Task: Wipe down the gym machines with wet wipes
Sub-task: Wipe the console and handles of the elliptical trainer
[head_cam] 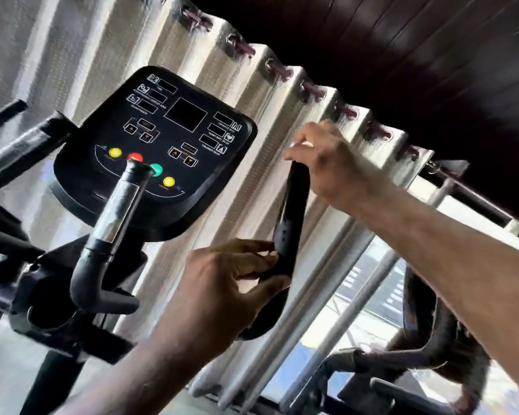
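Head view, looking up at an elliptical machine. The person's left grip (222,289) is wrapping its fingers round the lower part of a black handlebar (291,223), and the right grip (327,169) is curling over the bar's top end. No wet wipe is showing; whether one is lying under a palm cannot be told. The console (162,139) with coloured buttons and a chrome-sleeved handle (117,211) are standing to the left, before pale curtains (246,121). The work is seemingly centring on this one bar, with console and other handle possibly waiting.
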